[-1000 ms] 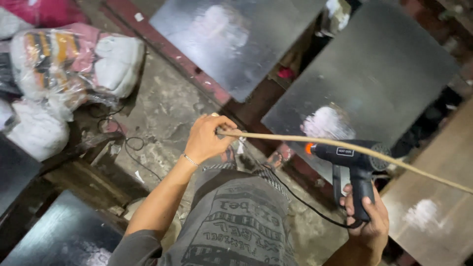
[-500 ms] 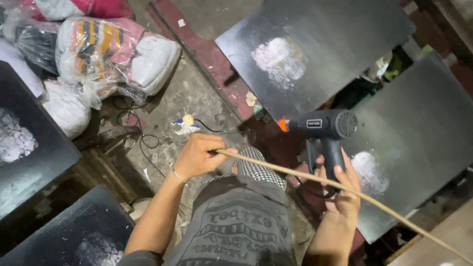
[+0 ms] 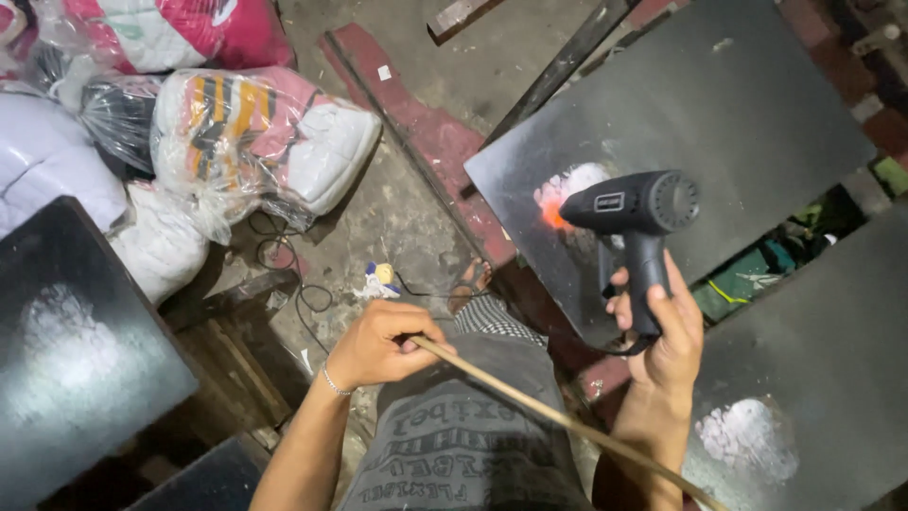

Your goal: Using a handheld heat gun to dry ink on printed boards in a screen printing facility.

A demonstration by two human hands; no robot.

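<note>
The right hand [image 3: 665, 333] is clamped round the grip of a black heat gun [image 3: 636, 216], holding it upright with the barrel level and the nozzle turned to the person's left. An orange glow shows at the nozzle mouth, so the gun appears to be running; it is held out over the dark sheet [image 3: 719, 142], presumably to keep the hot end away from the body and the knee.

The left hand [image 3: 378, 343] is closed in a fist on the near end of a thin pale stick [image 3: 558, 419]. The stick runs from that fist down and to the right, across the printed grey shorts [image 3: 454, 445], and passes under the right forearm to the bottom edge of the view. Held at one end this way, the free length is left for handling; its far end is out of frame.

Count, as visible:
- Heat guns: one.
- Sticks: one.
- Dark flat sheets: at least four, one by the gun, one at lower right, one at left [image 3: 76, 350] and a corner at the bottom; three carry a whitish patch.
- Clear bags of cloth [image 3: 255, 142]: several heaped at upper left, perhaps four, though they overlap and the tally is uncertain.
- A thin black cable [image 3: 293, 284] loops over the concrete floor [image 3: 407, 199] below the bags; where it ends cannot be made out.
</note>
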